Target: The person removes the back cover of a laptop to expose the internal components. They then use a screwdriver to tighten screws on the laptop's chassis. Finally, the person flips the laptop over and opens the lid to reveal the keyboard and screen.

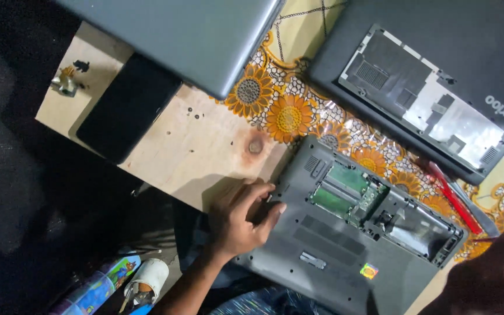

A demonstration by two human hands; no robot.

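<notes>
A dark grey laptop [345, 251] lies bottom-up in front of me, its service hatch off and green circuit boards [345, 189] showing. My left hand [243, 219] reaches in from below and grips the laptop's near-left corner, fingers curled over the edge and thumb on the base. My right hand [491, 277] is a dark, blurred shape at the lower right, by the laptop's right end. A thin red tip [484, 239] shows just above it; whether the hand holds it is unclear. A red-handled tool [453, 201] lies beside the laptop.
A second upturned laptop [497, 52] with an open bay lies at the top right. A closed grey laptop [205, 35] overlaps a black slab [126, 108] on a plywood board [205, 146]. A sunflower-print cloth [287, 114] covers the table. A small metal part [65, 86] sits at the board's left corner.
</notes>
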